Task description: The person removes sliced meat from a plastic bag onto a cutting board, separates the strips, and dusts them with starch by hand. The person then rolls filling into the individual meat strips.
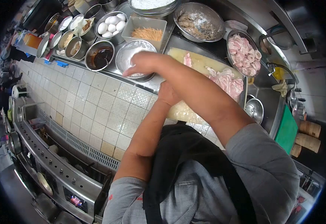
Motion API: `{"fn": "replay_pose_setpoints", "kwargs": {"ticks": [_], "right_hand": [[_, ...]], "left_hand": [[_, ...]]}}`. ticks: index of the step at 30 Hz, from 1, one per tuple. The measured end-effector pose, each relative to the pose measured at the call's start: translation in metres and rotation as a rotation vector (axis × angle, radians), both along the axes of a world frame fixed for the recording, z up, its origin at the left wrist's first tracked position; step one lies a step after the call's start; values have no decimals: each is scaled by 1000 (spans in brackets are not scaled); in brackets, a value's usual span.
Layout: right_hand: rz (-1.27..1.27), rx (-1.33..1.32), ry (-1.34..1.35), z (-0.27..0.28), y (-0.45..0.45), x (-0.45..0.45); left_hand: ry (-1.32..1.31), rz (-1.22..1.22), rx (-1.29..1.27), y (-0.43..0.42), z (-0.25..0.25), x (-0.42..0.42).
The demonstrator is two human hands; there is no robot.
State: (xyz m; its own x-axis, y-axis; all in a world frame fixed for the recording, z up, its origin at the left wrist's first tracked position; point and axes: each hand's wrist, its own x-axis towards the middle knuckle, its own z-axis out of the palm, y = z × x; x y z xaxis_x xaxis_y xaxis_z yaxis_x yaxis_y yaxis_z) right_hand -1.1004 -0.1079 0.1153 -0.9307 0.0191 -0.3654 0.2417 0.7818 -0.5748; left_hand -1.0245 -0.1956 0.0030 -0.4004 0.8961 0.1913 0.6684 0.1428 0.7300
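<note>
My right hand (142, 63) is over a metal bowl of white powder (127, 56); its visible fingers are apart, with nothing seen between them. Beneath my right forearm, my left hand (167, 92) looks closed beside the near left edge of the cutting board (200, 61); anything inside it is hidden. Thin slices of pale pink meat (228, 83) are heaped on the right part of the board, and a small piece of meat (187, 59) lies near its far left corner.
Behind the powder bowl are a container of wooden sticks (148, 33) and a bowl of eggs (111, 24). Dark sauce (103, 57) fills a bowl at left. Rolled meat (245, 54) and a coated mixture (198, 28) stand in bowls behind the board. A sink (261, 91) is at right.
</note>
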Motion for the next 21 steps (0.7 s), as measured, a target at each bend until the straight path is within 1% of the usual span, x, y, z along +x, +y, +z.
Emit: {"fn": "replay_pose_setpoints", "kwargs": {"ticks": [1,2,3,5,7,8,9,10,11,13,14,16,18,21], "right_hand": [[-67,1,153,0,13,9],[-218,-55,270,0,27,25],[-373,-114,384,4,40,45],[-543,-122,381,27,60,89],[-562,42,298,17,76,123],[-565,44,298,3,80,138],[-565,-68,233,-15,82,151],[-568,-180,163,-19,80,162],[-569,-180,165,-21,82,170],[-626,34,122,-14,75,183],[-633,33,124,-18,68,192],[-342,386,243,-32,56,208],[-365,356,222,-43,49,216],[-388,319,216,-50,52,218]], "left_hand": [[61,-48,-77,-2,11,0],[122,-92,-154,-3,19,0],[110,-94,-152,-4,22,1],[81,-59,97,-2,25,2],[82,-63,83,-2,24,2],[109,-56,66,-2,24,2],[137,-50,47,-2,23,2],[135,-55,45,-2,22,3],[158,-44,28,-1,21,3],[182,-38,5,-2,19,2],[162,-38,6,-1,18,2],[145,-35,12,3,16,1],[150,-17,-36,3,14,2],[103,11,-30,3,22,4]]}}
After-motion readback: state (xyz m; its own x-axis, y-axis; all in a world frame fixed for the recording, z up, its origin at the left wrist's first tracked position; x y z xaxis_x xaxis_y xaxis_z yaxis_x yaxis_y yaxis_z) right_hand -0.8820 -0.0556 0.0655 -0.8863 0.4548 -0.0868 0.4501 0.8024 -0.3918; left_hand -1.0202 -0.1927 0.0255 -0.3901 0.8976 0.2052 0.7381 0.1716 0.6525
